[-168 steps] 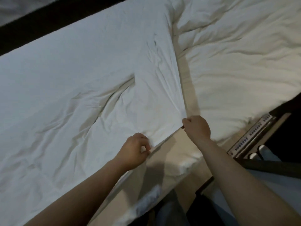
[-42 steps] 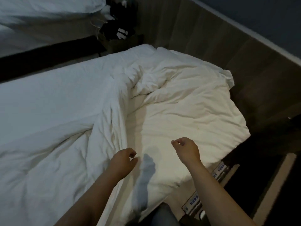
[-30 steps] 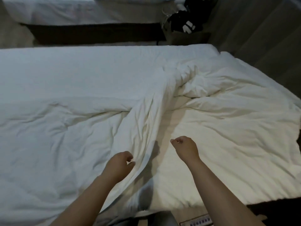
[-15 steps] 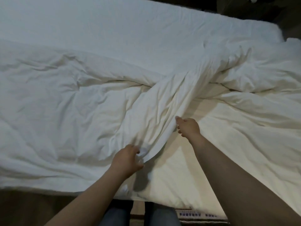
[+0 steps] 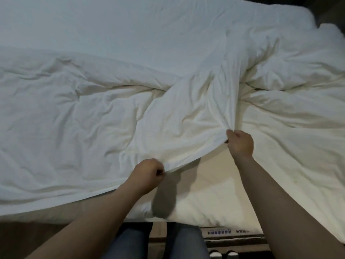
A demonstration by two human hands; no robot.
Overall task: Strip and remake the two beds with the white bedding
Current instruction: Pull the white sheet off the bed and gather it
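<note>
A white duvet cover [image 5: 115, 113] lies crumpled across the left and middle of the bed. Its open edge runs diagonally between my hands. My left hand [image 5: 149, 173] pinches that edge low in the view, fist closed on the cloth. My right hand [image 5: 240, 143] grips the same edge higher up, where the fabric bunches into folds. To the right lies a cream-white duvet [image 5: 291, 131], rumpled, reaching under the lifted edge. A flat white sheet [image 5: 130, 28] covers the far half of the bed.
The bed's near edge [image 5: 56, 215] runs along the bottom of the view, with my legs in jeans [image 5: 130, 242] against it. A labelled mattress side [image 5: 224, 231] shows at bottom right. Dark floor lies at the far right corner [image 5: 332, 8].
My view dropped from the room to the bed. Both hands, empty a second ago, took hold of the duvet cover's edge and have lifted and spread it apart.
</note>
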